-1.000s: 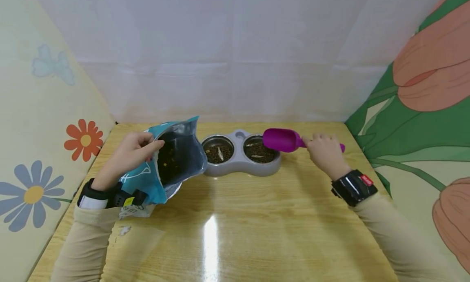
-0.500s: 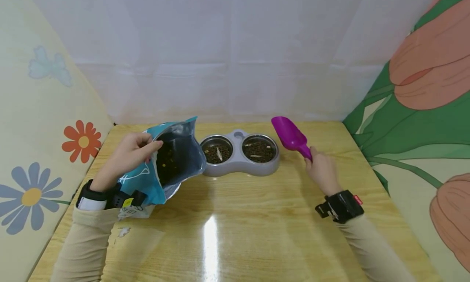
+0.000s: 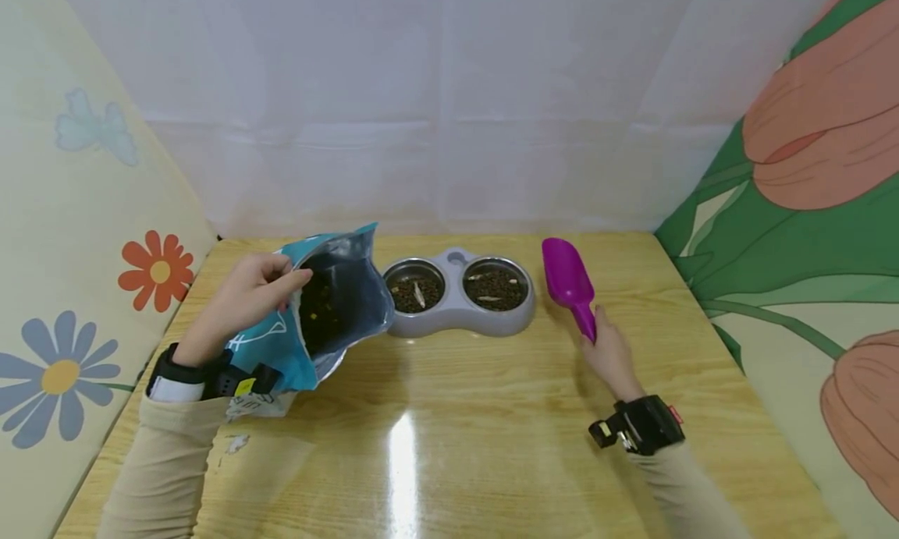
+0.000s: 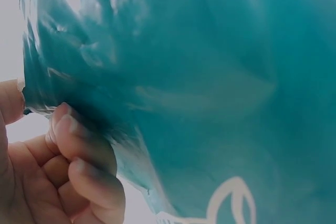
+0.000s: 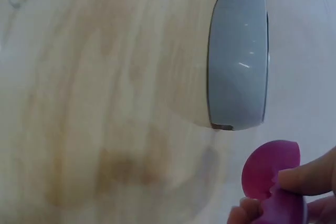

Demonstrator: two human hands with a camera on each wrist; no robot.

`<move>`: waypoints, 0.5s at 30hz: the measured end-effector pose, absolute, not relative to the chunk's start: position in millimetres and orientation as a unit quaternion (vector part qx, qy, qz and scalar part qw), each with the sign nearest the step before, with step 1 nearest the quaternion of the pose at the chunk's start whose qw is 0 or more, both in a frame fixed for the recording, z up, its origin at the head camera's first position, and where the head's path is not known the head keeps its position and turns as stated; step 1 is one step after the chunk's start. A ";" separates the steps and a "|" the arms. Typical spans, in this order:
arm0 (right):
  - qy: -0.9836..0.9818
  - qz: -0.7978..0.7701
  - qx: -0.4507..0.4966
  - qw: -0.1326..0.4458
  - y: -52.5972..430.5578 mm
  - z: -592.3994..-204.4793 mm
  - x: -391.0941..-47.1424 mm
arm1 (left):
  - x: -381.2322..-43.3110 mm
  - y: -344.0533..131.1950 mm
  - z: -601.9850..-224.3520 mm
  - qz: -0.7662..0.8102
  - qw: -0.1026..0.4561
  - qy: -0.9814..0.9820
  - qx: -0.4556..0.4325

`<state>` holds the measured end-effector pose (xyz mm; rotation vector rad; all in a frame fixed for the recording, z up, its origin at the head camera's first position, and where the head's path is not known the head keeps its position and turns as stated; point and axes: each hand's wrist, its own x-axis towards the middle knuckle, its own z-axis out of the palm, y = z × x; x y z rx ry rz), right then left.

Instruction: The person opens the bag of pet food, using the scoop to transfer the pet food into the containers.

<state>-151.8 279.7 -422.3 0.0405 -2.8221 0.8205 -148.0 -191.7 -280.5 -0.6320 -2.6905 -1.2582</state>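
My left hand (image 3: pixel 256 301) pinches the rim of a teal pet food bag (image 3: pixel 263 344) at the table's left; in the left wrist view the thumb and curled fingers grip its edge. The bag's silver mouth gapes to the right, with dark kibble inside. My right hand (image 3: pixel 609 352) holds a purple scoop (image 3: pixel 567 274) by its handle, its bowl pointing away from me; fingers wrap the scoop (image 5: pixel 275 169) in the right wrist view too. Left of the scoop stands a grey double bowl stand (image 3: pixel 456 317). Both its metal bowls hold brown kibble with small pale fish on top.
The wooden table (image 3: pixel 477 430) ends at a white sheet (image 3: pixel 449 110) behind. Flower-painted panels (image 3: pixel 42 235) rise at left and right. A white scuffed patch (image 3: pixel 237 444) marks the table near my left sleeve.
My right hand has drawn the scoop from over the right bowl out to the right and toward me, turning its bowl to point away. My left hand and the bag stay put.
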 end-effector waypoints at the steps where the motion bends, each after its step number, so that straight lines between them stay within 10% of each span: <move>1: -0.955 0.283 0.012 0.090 279.9 -424.6 -151.0 | -147.8 -191.8 -280.4 -0.414 0.052 -0.885 -0.206; 15: -0.959 0.282 -0.021 0.034 278.2 -448.0 -147.3 | -147.6 -191.9 -280.9 -0.421 0.048 -0.883 -0.203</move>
